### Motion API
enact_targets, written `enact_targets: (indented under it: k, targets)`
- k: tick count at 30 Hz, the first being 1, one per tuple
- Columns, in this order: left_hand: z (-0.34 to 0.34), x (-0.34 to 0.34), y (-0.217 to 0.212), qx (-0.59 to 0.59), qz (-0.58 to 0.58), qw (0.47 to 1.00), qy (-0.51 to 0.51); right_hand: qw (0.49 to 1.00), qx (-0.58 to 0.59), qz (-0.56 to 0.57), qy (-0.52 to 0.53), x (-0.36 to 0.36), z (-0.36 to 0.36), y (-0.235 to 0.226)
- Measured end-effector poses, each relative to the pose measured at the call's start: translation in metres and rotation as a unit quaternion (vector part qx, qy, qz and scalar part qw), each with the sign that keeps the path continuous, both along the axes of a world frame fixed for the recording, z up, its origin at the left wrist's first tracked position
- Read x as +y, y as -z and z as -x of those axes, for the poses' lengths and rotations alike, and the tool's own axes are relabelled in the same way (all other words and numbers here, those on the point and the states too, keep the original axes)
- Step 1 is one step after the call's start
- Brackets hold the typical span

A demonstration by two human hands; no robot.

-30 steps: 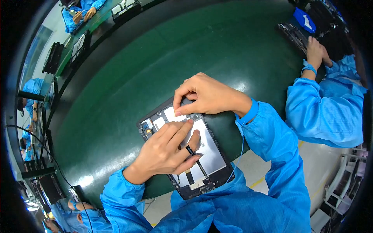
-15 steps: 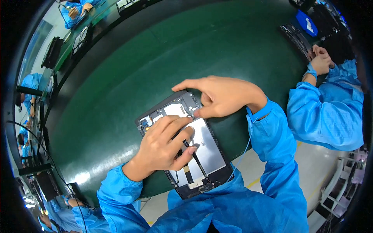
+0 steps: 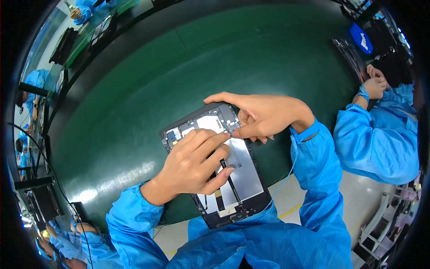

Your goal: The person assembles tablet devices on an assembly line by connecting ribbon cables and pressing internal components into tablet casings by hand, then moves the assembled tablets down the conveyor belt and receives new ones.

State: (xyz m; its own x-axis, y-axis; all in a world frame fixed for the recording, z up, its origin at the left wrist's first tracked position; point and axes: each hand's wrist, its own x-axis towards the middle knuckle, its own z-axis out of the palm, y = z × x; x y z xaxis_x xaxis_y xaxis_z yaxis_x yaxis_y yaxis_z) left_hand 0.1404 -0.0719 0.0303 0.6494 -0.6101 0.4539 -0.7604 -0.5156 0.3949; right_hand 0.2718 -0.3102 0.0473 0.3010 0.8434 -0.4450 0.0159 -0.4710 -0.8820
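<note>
An opened tablet body (image 3: 242, 177) with a dark frame and a silver inner plate lies at the near edge of the green work surface (image 3: 179, 76). My left hand (image 3: 195, 163) rests on its middle, fingertips pressing on the plate beside a thin black ribbon cable (image 3: 228, 177). My right hand (image 3: 262, 114) holds the tablet's far right corner, the index finger stretched along the top edge and the thumb pinching near the left fingertips. Both arms wear blue sleeves.
A co-worker in a blue coat (image 3: 380, 134) sits at the right, hands (image 3: 374, 83) on a dark device. A blue object (image 3: 360, 38) lies behind them. Dark trays (image 3: 65, 45) line the far left. More blue-coated people are at the left rim.
My right hand has slid from the tablet's top middle to its far right corner. My left hand stays on the plate with fingers spread further up. The tablet has turned slightly.
</note>
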Motion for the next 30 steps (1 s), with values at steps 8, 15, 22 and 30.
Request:
enact_targets:
  k: [8,15,22,30]
  targets:
    - [0.001,-0.001,0.004,-0.039,-0.019,0.999,-0.008,0.997,0.064,0.021,0.027,0.005,0.0,-0.005]
    - [0.005,-0.001,0.004,-0.011,-0.015,1.0,-0.02,0.995,0.086,0.022,0.035,0.007,0.005,-0.006]
    - [0.009,0.001,0.007,0.005,-0.009,1.0,-0.021,0.993,0.099,0.03,0.048,0.009,0.011,-0.011]
    - [0.01,0.001,0.003,0.007,-0.018,1.0,-0.021,0.996,0.08,0.031,0.036,0.01,0.012,-0.015]
